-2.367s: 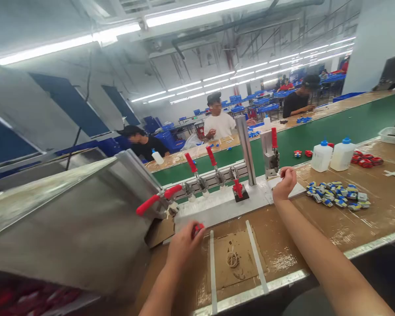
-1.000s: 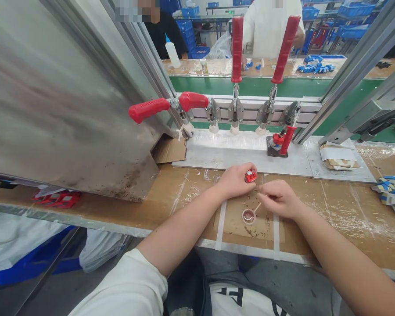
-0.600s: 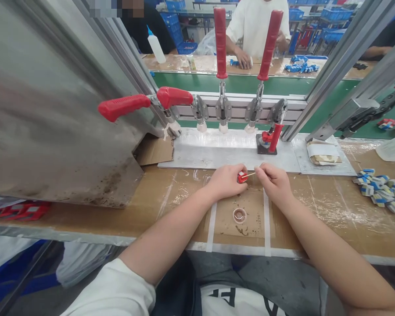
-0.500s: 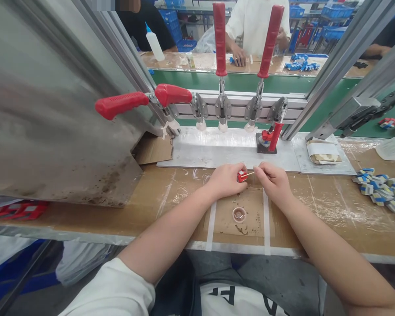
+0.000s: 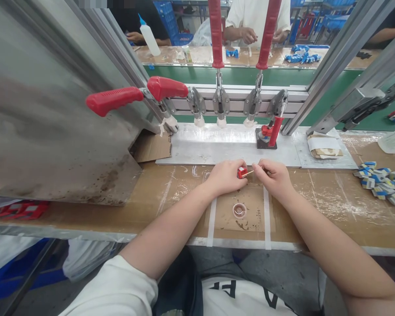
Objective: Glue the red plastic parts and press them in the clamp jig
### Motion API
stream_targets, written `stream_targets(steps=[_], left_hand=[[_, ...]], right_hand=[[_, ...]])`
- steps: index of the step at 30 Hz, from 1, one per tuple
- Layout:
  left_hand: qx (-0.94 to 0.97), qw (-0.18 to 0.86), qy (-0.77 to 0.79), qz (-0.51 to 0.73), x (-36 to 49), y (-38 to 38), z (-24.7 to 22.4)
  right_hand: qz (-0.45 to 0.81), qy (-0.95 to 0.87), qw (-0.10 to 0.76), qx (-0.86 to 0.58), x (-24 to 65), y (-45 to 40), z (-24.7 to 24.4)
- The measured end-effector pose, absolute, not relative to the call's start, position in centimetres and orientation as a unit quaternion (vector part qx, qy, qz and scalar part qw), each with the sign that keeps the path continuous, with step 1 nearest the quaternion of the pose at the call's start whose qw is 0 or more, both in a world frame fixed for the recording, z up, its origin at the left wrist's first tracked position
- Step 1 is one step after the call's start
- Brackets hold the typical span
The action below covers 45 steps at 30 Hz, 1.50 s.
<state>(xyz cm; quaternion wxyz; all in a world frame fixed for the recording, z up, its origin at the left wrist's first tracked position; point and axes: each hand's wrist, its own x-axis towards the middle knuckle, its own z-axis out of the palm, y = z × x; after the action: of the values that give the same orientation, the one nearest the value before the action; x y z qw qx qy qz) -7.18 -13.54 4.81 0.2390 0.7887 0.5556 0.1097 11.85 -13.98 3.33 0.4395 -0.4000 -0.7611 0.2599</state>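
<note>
My left hand (image 5: 228,177) is closed around a small red part (image 5: 241,172) with a pale patch on it, above the brown work surface. A thin pale stick (image 5: 249,174) is pinched in my right hand (image 5: 272,177), and its far end meets the red part or lies just in front of it. Below both hands, a small round dish (image 5: 239,211) with clear liquid sits on a cardboard piece (image 5: 224,219) between two white tape strips.
Toggle clamps with red handles (image 5: 115,100) stand behind a metal plate (image 5: 210,151). One clamp presses a red part (image 5: 266,131). Blue-and-white pieces (image 5: 378,180) are heaped at right. A metal panel (image 5: 59,109) fills the left. People work across the bench.
The view has shifted slightly. The stick has tilted a little at the red part in my left hand. Across the bench, a person's hand has lifted off a blue piece.
</note>
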Motion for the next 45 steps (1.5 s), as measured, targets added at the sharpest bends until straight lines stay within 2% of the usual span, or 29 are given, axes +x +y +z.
stream_targets(steps=[15, 23, 35, 37, 40, 42, 45], left_hand=[[0.792, 0.220, 0.560, 0.103, -7.0, -13.5, 4.6], [0.792, 0.222, 0.560, 0.104, -7.0, -13.5, 4.5], [0.780, 0.252, 0.560, 0.123, -7.1, -13.3, 4.4], [0.779, 0.258, 0.558, 0.126, -7.2, -13.2, 4.5], [0.780, 0.266, 0.552, 0.125, -7.2, -13.1, 4.6], [0.777, 0.272, 0.554, 0.124, -7.2, -13.1, 4.7], [0.773, 0.276, 0.558, 0.126, -7.2, -13.1, 4.7]], right_hand=[[0.094, -0.807, 0.441, -0.382, 12.3, -14.0, 3.8], [0.167, -0.812, 0.456, -0.323, 11.8, -14.4, 3.6], [0.192, -0.791, 0.485, -0.319, 12.1, -14.7, 4.3], [0.234, -0.815, 0.463, -0.260, 12.1, -14.9, 4.5], [0.289, -0.874, 0.362, -0.144, 11.9, -15.2, 4.5], [0.295, -0.898, 0.304, -0.115, 11.7, -15.4, 4.4], [0.280, -0.915, 0.269, -0.109, 11.4, -15.5, 4.2]])
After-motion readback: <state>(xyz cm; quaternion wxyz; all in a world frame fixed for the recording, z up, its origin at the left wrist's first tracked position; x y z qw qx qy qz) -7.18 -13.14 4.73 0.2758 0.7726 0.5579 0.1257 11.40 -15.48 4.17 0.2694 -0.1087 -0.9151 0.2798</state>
